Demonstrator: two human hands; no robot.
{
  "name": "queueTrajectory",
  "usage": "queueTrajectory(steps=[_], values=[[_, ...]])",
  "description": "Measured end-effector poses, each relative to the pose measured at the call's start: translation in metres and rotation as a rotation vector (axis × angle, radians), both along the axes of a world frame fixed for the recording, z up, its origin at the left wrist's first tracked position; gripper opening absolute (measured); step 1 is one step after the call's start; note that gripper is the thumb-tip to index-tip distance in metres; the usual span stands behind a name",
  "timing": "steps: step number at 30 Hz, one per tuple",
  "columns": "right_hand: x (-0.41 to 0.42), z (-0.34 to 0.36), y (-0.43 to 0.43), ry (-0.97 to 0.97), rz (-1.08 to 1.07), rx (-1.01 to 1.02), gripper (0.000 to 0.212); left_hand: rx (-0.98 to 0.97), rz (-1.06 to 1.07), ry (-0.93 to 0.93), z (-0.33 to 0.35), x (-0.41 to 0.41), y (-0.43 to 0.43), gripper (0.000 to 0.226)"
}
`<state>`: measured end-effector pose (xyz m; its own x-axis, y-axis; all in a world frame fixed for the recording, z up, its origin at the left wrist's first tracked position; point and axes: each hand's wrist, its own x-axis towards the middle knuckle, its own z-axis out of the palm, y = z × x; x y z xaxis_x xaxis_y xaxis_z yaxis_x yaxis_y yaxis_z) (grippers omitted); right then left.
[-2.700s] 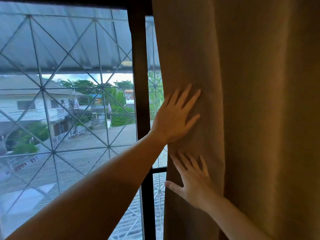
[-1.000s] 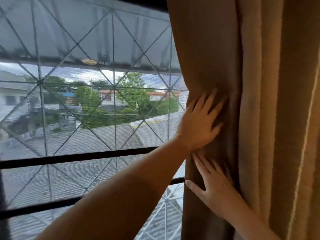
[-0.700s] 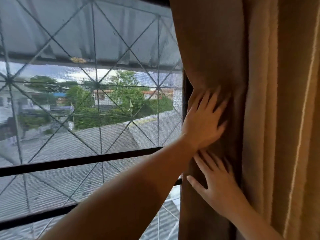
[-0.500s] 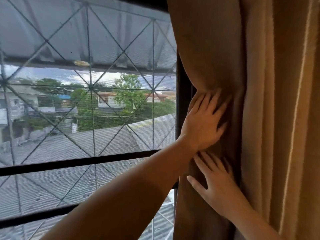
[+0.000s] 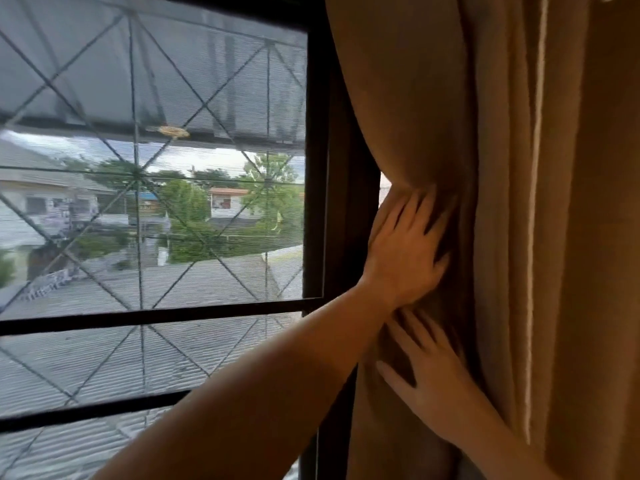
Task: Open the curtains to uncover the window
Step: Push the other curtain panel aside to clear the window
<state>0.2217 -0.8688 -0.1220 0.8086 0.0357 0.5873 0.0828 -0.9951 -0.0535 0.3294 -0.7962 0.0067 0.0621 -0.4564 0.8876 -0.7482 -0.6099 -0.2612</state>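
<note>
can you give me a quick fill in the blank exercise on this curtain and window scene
1. Both open hands press flat against the tan fabric ____.
2. The left hand sits ____ the right hand.
3. The curtain is bunched toward the ____ side of the view.
4. Behind the dark-framed window runs a metal grille of ____ bars.

Missing words: curtain; above; right; crossing
</note>
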Motion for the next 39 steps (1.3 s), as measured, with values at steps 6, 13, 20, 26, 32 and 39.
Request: queueTrajectory(steps=[6, 13, 20, 26, 32, 39], values=[[0.008, -0.006, -0.044, 0.0, 0.03, 0.011, 0.077, -0.043, -0.055, 0.054, 0.002, 0.002, -0.042, 0.073], [0.012, -0.002, -0.089, -0.069, -0.002, 0.011, 0.072, -0.076, -0.04, 0.029, 0.009, 0.004, -0.087, 0.073], [0.016, 0.003, -0.122, -0.087, -0.093, -0.022, 0.075, -0.047, -0.01, 0.005, 0.018, 0.004, -0.121, 0.074], [0.014, 0.006, -0.129, -0.068, -0.043, -0.004, 0.077, -0.041, -0.025, 0.002, 0.018, 0.009, -0.12, 0.07], [0.013, -0.001, -0.115, -0.054, -0.019, -0.02, 0.079, -0.005, 0.023, 0.006, 0.014, 0.01, -0.105, 0.073], [0.002, -0.016, -0.088, 0.034, 0.018, -0.02, 0.077, 0.029, 0.029, 0.056, 0.0, 0.001, -0.071, 0.069]])
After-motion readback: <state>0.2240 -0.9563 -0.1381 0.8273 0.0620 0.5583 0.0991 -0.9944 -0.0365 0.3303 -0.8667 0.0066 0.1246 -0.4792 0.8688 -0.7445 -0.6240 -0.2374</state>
